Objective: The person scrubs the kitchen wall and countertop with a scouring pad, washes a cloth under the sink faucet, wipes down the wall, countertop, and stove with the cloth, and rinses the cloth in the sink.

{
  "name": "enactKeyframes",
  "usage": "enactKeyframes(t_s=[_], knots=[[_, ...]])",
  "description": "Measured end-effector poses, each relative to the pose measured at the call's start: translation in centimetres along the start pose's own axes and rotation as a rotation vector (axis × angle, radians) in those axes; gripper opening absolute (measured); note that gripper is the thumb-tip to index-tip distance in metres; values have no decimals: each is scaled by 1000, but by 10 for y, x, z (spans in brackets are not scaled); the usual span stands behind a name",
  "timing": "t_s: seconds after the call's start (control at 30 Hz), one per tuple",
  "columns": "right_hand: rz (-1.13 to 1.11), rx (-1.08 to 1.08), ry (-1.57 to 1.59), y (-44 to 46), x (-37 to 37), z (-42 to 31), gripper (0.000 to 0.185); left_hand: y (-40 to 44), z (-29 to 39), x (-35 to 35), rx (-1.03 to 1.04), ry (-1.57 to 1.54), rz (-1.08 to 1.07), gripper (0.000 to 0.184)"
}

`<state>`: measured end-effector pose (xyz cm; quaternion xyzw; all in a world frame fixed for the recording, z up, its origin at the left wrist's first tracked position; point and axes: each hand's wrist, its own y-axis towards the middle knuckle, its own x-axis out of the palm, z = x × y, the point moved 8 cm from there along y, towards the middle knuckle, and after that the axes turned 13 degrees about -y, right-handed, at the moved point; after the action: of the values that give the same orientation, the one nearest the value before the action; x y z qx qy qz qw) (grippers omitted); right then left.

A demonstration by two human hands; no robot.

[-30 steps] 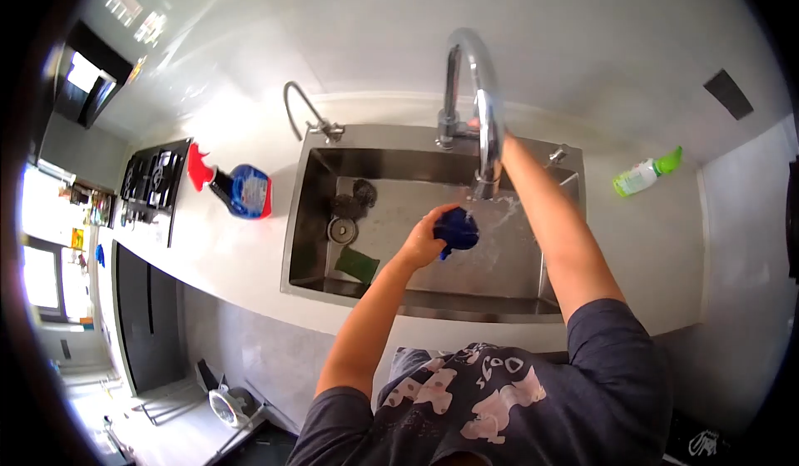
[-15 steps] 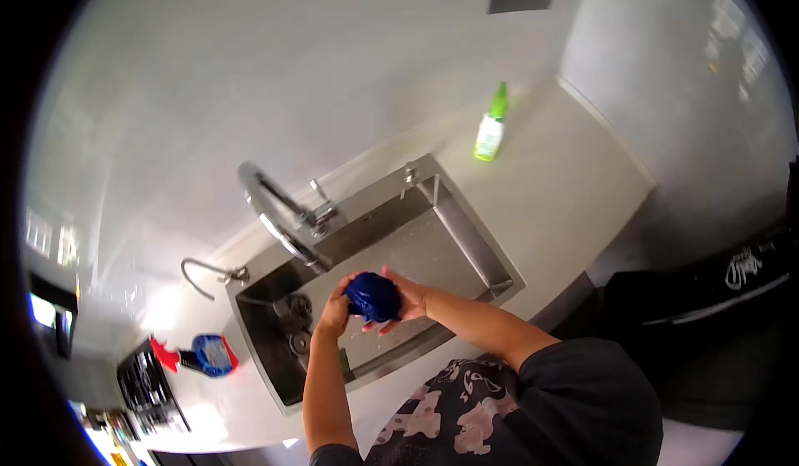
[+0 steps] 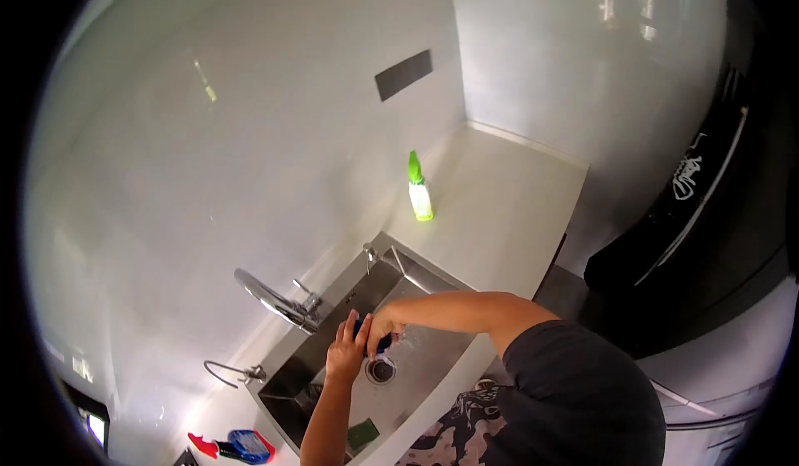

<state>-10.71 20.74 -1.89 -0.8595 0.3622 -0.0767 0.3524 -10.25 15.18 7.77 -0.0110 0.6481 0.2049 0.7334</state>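
Observation:
A dark blue, wet-looking bundle, perhaps a cloth (image 3: 382,344), is held low over the stainless steel sink (image 3: 437,354). My left hand (image 3: 344,354) grips its left side, fingers pointing away from me. My right hand (image 3: 384,324) bends over it from the right, its fingers closed down on it. Most of the bundle is hidden by the hands. Just below them is the round drain (image 3: 380,372). Behind the hands, the curved chrome faucet (image 3: 279,303) reaches over the sink edge. A green scouring pad (image 3: 362,434) lies at the sink's near side.
A green-capped spray bottle (image 3: 420,198) stands on the counter (image 3: 499,191) beyond the sink. A small curved tap (image 3: 237,374) and a soap dispenser (image 3: 370,255) rise along the sink's back edge. To the left lies a blue spray bottle (image 3: 250,446) with a red nozzle.
The view has swung, shifting the sink lower in the picture. Both hands have moved closer together around the blue bundle, which now shows much less. The drain and green pad have come into clearer view.

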Motion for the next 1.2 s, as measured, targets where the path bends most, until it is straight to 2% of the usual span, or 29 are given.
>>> enactKeyframes(t_s=[0.07, 0.1, 0.17, 0.2, 0.27, 0.33, 0.4, 0.43, 0.47, 0.5, 0.53, 0.6, 0.63, 0.7, 0.77, 0.8, 0.87, 0.93, 1.0, 1.03, 1.07, 1.1, 1.13, 1.17, 1.2], knots=[[173, 102, -239, -14, -11, -6, 38, 2, -7, 5, -106, 10, -125, 69], [188, 101, -239, -14, -9, -10, 38, 4, -7, 2, -93, 16, -119, 69], [358, -67, -329, -3, -14, -17, 44, 5, -17, 9, -230, -20, -154, 62], [367, -65, -328, 5, -15, -15, 44, 5, -22, 14, -298, -39, -173, 60], [573, -150, -868, -8, -16, -43, 30, 8, -28, 20, -349, -25, -200, 56], [662, -111, -879, -21, -8, -43, 28, 5, -32, 28, -402, -13, -228, 53], [752, -73, -891, -31, -6, -43, 29, 3, -38, 33, -538, -66, -264, 52], [849, -40, -893, -34, -7, -41, 22, 5, -36, 34, -528, -69, -260, 52], [950, -6, -890, -39, -9, -40, 15, 2, -43, 40, -615, -149, -271, 58], [956, 3, -885, -37, -7, -38, 15, -5, -49, 48, -704, -230, -286, 65], [964, -24, -920, -31, -8, -36, 13, -7, -51, 54, -696, -231, -286, 65], [974, -53, -958, -23, -10, -27, 11, -3, -50, 65, -532, -330, -232, 65], [1041, -135, -935, -24, -12, -25, 13, -3, -58, 77, -533, -330, -230, 65], [1096, -235, -913, -33, -3, -29, 15, -5, -66, 97, -422, -452, -218, 76], [1202, -251, -953, -57, 10, -31, 21, -12, -59, 85, -469, -522, -175, 83], [1181, -272, -961, -57, 14, -30, 21, -12, -52, 75, -498, -595, -133, 90], [1061, -340, -519, -50, 8, -14, 37, -18, -35, 43, -564, -665, -77, 95], [1217, -428, -492, -82, 4, -13, 44, -28, -22, 23, -632, -733, -22, 100], [936, -268, -71, -61, -14, 19, 39, -24, 2, -10, -313, -784, 183, 97], [740, -193, 96, -67, -10, 16, 33, -28, 1, -15, -335, -775, 191, 97], [542, -110, 255, -80, 1, 6, 27, -27, 19, -25, -139, -387, 167, 88], [525, -115, 249, -85, -1, -2, 27, -27, 37, -28, 57, 1, 129, 80], [353, -137, 321, -82, 7, -10, 23, -27, 32, -32, 42, 6, 127, 80], [183, -156, 393, -83, 16, -18, 19, -27, 37, -42, 161, 76, 211, 73], [177, -160, 395, -87, 11, -25, 19, -25, 44, -50, 286, 145, 291, 66]])
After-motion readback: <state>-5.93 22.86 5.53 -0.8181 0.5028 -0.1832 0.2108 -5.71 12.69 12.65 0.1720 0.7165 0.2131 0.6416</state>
